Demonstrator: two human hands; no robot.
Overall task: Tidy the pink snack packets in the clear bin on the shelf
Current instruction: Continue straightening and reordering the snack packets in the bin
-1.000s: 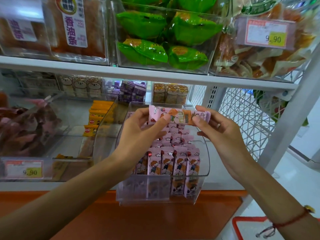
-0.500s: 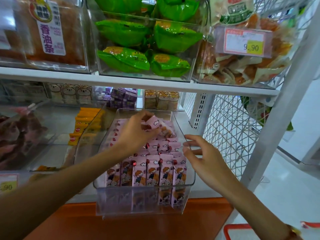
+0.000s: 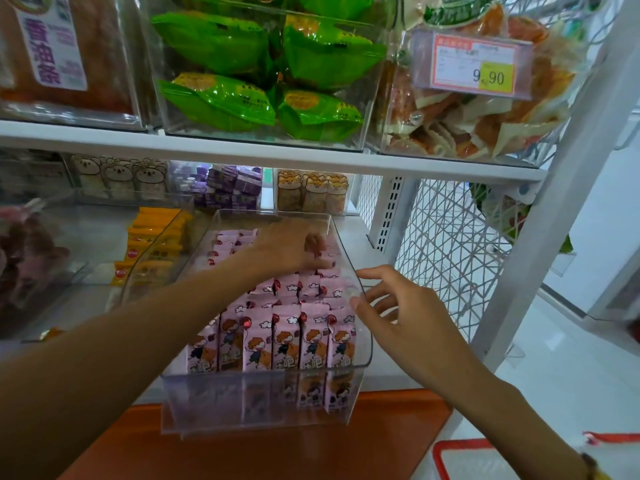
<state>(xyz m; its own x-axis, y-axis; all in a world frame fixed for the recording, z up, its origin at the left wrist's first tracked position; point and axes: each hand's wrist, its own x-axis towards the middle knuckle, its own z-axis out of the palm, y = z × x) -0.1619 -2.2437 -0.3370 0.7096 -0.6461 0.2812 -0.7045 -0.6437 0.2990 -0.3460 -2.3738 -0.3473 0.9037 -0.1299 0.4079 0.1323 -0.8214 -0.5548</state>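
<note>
On the far left of the lower shelf, orange packets are lying in a neighbouring clear tray. Beside them, the clear bin is sitting at the front of the white shelf, its front wall hanging over the orange ledge below. The pink snack packets are standing upright in rows inside it, filling it from front to back. The left hand is reaching deep into the bin, resting on the rear rows; its fingers are curling over the packets there, though whether they are actually pinching one I cannot tell. To the right, the right hand is hovering at the bin's right wall, fingers spread and relaxed, holding nothing, with the thumb tip just beside the rim. Above, green packets are filling another clear bin, next to a 9.90 price tag.
</note>
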